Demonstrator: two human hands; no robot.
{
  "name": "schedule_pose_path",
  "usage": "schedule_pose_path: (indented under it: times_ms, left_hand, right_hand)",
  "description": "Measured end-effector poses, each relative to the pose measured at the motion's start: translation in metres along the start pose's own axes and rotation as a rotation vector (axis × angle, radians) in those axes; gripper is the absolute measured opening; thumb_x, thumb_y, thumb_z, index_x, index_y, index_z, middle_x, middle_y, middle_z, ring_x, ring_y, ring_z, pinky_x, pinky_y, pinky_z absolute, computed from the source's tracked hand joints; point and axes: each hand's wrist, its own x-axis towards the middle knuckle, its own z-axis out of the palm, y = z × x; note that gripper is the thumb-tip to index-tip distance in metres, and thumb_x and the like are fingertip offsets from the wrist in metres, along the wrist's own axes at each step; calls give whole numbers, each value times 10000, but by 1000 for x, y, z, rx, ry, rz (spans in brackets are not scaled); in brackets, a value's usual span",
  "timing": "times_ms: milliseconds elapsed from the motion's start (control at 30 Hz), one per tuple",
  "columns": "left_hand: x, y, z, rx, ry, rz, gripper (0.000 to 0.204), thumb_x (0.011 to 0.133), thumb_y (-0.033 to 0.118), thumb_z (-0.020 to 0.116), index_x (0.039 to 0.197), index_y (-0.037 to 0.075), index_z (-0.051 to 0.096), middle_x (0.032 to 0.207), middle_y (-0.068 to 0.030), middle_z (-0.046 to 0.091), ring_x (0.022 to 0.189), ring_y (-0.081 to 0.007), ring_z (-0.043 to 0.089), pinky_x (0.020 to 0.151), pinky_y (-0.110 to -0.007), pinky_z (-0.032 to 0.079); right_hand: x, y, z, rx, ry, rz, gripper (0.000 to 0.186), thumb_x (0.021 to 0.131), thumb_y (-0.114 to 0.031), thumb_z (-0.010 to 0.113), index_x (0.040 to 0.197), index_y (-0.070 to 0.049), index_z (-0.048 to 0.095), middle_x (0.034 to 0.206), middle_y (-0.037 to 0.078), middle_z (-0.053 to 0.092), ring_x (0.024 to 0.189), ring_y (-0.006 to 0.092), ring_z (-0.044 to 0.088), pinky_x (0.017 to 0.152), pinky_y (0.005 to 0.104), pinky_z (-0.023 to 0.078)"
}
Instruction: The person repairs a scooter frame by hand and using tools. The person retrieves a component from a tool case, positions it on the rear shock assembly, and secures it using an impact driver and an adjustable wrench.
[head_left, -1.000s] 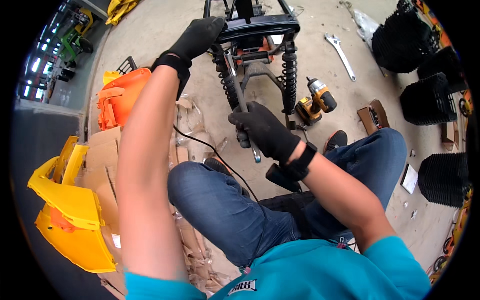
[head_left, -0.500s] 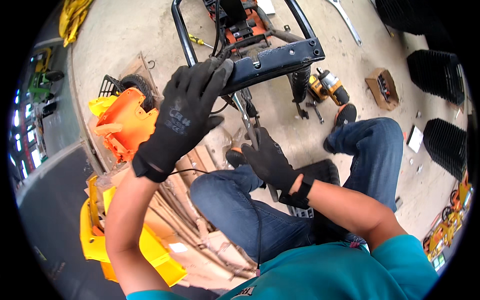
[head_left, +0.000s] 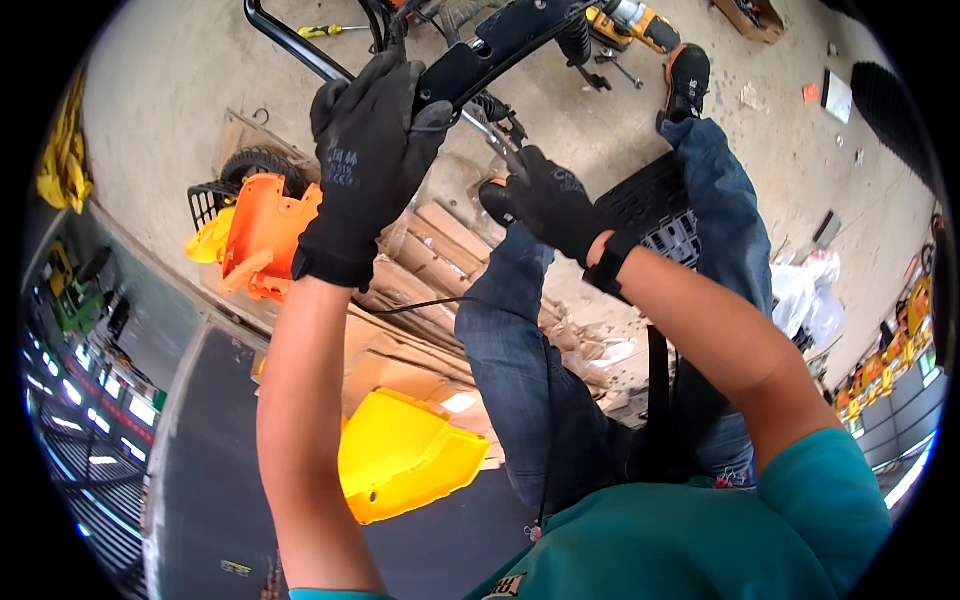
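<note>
At the top of the view is a black metal frame (head_left: 500, 52) with a flat crossbeam and a bent tube. My left hand (head_left: 372, 165), in a black work glove, grips the near left corner of this frame, its thumb beside the beam's end. My right hand (head_left: 557, 203), gloved too, is closed around the handle of a long silver wrench (head_left: 487, 130). The wrench slants up to the underside of the crossbeam, close to my left thumb. Its working end is hidden behind the beam and glove.
Orange plastic panels (head_left: 268, 232) and a small black wheel (head_left: 262, 168) lie at left. Flattened cardboard (head_left: 415, 345) and a yellow panel (head_left: 405, 455) are beside my leg. A yellow power tool (head_left: 650, 28), a screwdriver (head_left: 322, 31) and a black plastic crate (head_left: 655, 205) are on the floor.
The view has swung, so the frame sits higher in the picture and the yellow panel shows more fully. Both hands keep their holds on the frame and the wrench.
</note>
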Motion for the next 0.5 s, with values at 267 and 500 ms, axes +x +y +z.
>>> schedule_pose_path:
  times_ms: [267,500]
  left_hand:
    - [2,-15,12,-108,62,139,335,946,338,574,1132,61,600,1083,-161,643,1060,-377,566,935,-448,379]
    - [20,-16,-7,-354,-333,67,218,975,245,562,954,30,595,732,-50,605,720,-158,547,678,-310,425]
  right_hand:
    - [4,-18,-11,-86,-15,121,274,917,-243,574,1058,-9,538,849,235,649,799,414,638,690,491,487]
    - [5,-13,-16,29,-123,244,380,930,-369,559,1038,-4,563,847,132,660,800,305,659,723,418,503]
